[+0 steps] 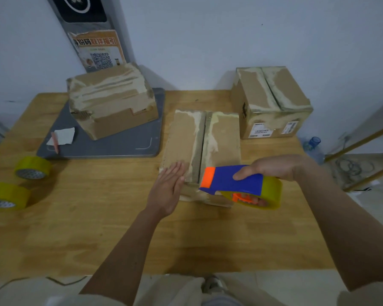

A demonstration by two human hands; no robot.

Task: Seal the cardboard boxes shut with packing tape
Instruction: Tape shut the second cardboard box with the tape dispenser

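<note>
From the head camera, the left hand (pixel 170 188) lay flat with its fingers straight and close together, palm down on the near left corner of the middle box (pixel 202 149). It pressed on the left flap and gripped nothing.

The right hand (pixel 272 168) was curled round the tape dispenser (pixel 232 180), a blue tool with an orange front end. The thumb sat on the blue side, and fingertips showed through the orange hub of the yellow tape roll (pixel 272 193) mounted at its back. The dispenser hung over the near edge of the middle box, its orange end just beside the centre seam where the two flaps met. Whether it touched the cardboard could not be told.

The middle box stood on the wooden table (pixel 97 228), between two others, its flaps folded down and streaked with old pale tape. A second box (pixel 111 100) sat to the far left, partly on a grey board (pixel 111 146), its top covered with tape strips. A third box (pixel 272 102) stood at the far right, with shipping labels on its front.

Two spare yellow tape rolls (pixel 32 167) (pixel 6 195) lay near the left table edge, well apart from the hands. A scrap of white paper (pixel 63 135) and a red pen (pixel 54 142) rested on the grey board.
</note>
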